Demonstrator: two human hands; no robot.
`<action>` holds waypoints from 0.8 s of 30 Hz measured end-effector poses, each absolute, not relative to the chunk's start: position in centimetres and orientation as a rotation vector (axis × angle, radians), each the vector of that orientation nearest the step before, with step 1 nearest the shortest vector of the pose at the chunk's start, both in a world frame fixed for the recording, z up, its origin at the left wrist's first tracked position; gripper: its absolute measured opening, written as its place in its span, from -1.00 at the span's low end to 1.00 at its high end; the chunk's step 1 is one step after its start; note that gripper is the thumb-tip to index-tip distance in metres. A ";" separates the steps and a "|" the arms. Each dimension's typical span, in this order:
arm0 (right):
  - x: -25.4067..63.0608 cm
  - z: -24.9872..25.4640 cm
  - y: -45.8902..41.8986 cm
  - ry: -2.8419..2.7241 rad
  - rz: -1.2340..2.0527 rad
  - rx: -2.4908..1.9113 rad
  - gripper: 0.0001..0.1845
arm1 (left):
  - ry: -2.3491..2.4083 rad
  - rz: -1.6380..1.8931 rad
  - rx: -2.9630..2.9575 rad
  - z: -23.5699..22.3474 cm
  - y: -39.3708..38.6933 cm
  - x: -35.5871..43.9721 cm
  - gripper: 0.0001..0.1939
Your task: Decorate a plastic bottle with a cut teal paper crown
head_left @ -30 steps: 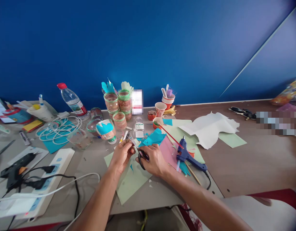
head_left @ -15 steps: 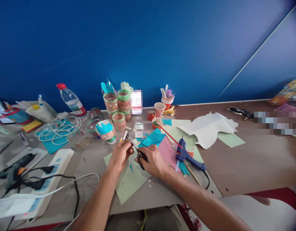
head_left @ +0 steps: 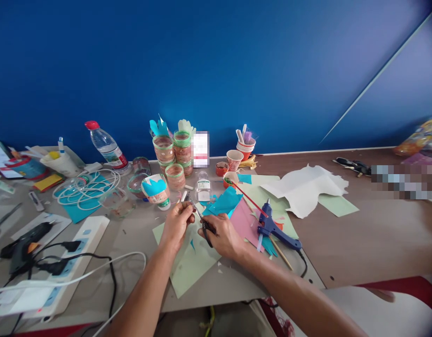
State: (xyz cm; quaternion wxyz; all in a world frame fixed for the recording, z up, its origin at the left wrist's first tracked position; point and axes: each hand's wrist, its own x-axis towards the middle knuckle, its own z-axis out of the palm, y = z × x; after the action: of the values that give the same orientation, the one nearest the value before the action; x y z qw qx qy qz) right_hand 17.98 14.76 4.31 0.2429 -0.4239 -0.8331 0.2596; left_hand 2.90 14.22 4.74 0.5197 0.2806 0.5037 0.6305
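My right hand (head_left: 221, 231) is closed round the black handles of a pair of scissors (head_left: 209, 228), whose blades point up and left toward my other hand. My left hand (head_left: 180, 219) is pinched at the blade tips; whatever lies between its fingers is too small and hidden to name. Beneath both hands is a pale green sheet of paper (head_left: 187, 271) with a thin blue scrap on it. Crumpled blue paper (head_left: 225, 202) and pink paper (head_left: 244, 224) lie just right of the scissors. A cup with a blue paper band (head_left: 155, 188) rests tilted to the left.
A blue glue gun (head_left: 277, 230) with its cord lies to the right, beside torn white paper (head_left: 303, 187). At left are a power strip (head_left: 89, 238), a black glue gun (head_left: 29, 243), coiled white cable (head_left: 80, 189) and a water bottle (head_left: 108, 147). Wrapped jars (head_left: 175, 175) stand at the back.
The view has shifted slightly. Both hands stay almost in place, with the scissors' blades turned a little and still close to my left fingers.
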 end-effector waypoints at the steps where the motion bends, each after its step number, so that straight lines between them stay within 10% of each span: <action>1: 17.9 4.3 14.8 -2.270 0.718 -1.165 -0.91 | 1.209 1.515 0.665 4.8 14.2 2.9 -0.64; 24: 18.4 4.5 14.9 -2.263 0.679 -1.090 -0.90 | 1.411 1.363 1.132 4.5 14.0 1.9 -0.77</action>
State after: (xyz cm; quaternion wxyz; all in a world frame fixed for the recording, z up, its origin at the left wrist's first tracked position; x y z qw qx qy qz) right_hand 18.35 14.87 4.48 0.2666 -0.4036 -0.8383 0.2514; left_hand 1.87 14.04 4.46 0.4242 0.4526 0.5641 0.5450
